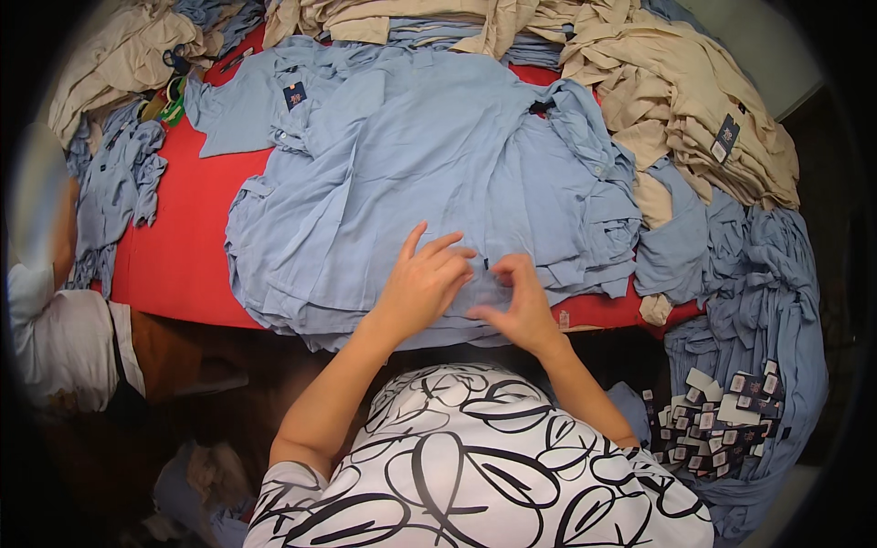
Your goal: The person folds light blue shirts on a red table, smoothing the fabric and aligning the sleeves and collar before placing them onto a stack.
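In the head view, a white short-sleeved top with looping black outlines (475, 475) is seen nearest, at the bottom of the frame, worn by the person whose forearms are reached upward from it. At the lower right, a heap of small dark and white card tags (717, 425) is held on a long drape of folded light blue cloth (776, 283).

Above the top, both bare hands are placed over the near edge of a broad, layered stack of light blue shirts (420, 173). The fingers of the left hand (425, 279) are fanned, the outermost one lifted; whether anything is pinched at its thumb side cannot be told. The thumb and forefinger of the right hand (523, 301) are parted in a curved gap, turned toward the left hand. A small dark mark (486, 263) is seen between them.

The stack is spread at the centre of the frame, longer from left to right than in depth, with its bulk laid upward from the hands. Its middle is approached more closely by the left hand; its lower right corner lies nearer the right.

Beneath, a red tabletop (183, 265) is exposed. At the left edge, a co-worker in a white top (68, 347) is partly shown. Farthest, crumpled beige garments (685, 100) are piled at the upper right.
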Available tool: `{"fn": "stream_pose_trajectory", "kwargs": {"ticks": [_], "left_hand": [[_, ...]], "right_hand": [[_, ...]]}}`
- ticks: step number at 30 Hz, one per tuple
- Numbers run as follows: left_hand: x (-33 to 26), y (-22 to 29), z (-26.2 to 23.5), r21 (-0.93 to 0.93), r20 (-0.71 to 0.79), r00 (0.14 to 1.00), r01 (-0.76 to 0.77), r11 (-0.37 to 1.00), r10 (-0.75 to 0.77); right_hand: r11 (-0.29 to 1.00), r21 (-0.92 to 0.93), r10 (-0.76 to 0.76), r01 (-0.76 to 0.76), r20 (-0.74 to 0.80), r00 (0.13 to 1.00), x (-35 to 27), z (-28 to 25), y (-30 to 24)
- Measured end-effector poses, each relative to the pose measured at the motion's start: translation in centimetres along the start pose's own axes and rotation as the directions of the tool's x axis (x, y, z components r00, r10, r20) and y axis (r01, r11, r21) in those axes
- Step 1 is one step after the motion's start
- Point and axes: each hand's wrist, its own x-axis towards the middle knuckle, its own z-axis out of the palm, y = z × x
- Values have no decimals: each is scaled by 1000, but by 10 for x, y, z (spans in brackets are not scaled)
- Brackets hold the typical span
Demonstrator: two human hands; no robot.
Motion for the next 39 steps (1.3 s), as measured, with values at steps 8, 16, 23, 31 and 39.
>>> {"fn": "stream_pose_trajectory", "kwargs": {"ticks": [8,16,23,31,39], "left_hand": [[31,-17,-8,-478,330,942,216,852,-53],[66,-27,-5,-442,326,932,297,846,-156],[90,-15,1,-790,152,937,306,531,-314],[86,-7,18,-741,23,874,341,578,-486],[79,0,-22,-567,96,936,331,754,-338]], "right_hand": [[992,-59,-106,110,65,992,-5,-9,7],[346,934,387,-90,-55,920,31,-48,52],[286,905,332,-315,215,918,55,-49,39],[352,904,376,-242,100,921,57,-31,39],[662,749,96,-9,-73,993,50,-40,37]]}}
